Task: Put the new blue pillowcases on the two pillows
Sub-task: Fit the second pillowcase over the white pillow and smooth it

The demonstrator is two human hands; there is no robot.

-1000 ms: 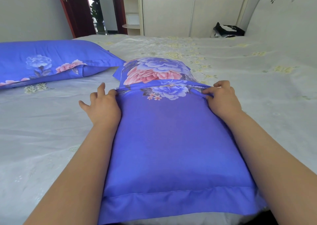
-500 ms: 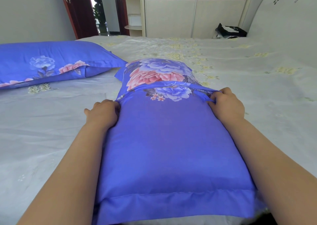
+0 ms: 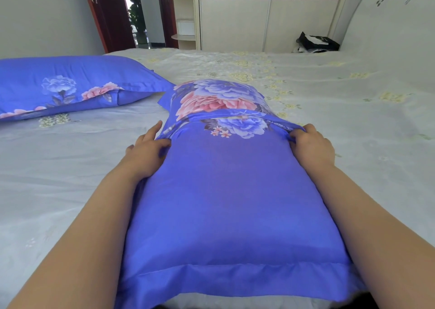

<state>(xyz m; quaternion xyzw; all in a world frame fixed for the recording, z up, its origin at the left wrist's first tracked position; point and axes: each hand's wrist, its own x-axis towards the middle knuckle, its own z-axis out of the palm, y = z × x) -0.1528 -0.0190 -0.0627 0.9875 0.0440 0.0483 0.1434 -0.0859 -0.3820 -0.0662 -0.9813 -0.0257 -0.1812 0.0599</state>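
A: How should this step go, judging left to right across the bed [image 3: 70, 191]?

B: The finished pillow [image 3: 70, 82] lies far left, already in its blue floral case; leave it be; the work is the near pillow [image 3: 226, 191], lying lengthwise between the forearms, its case on but the envelope flap [image 3: 226, 120] not yet settled over the far end.

A: So what makes the tuck good?

B: I'd draw both corners of the flap edge evenly, so the fold sits straight across; pull one side harder and the seam will likely skew and bunch; then smooth toward the far end.

A: And the left hand [image 3: 147, 151]?

B: It sits at the left edge of the pillow; thumb and curled fingers pinch the hem of the blue pillowcase [image 3: 223, 214], while the forefinger points straight out along the sheet, touching nothing I can make out.

A: The right hand [image 3: 312, 146]?

B: Curled tight at the right edge, fingers bunched round a gather of the same hem; the cloth puckers under the knuckles; whether the thumb is under the fabric I cannot tell.
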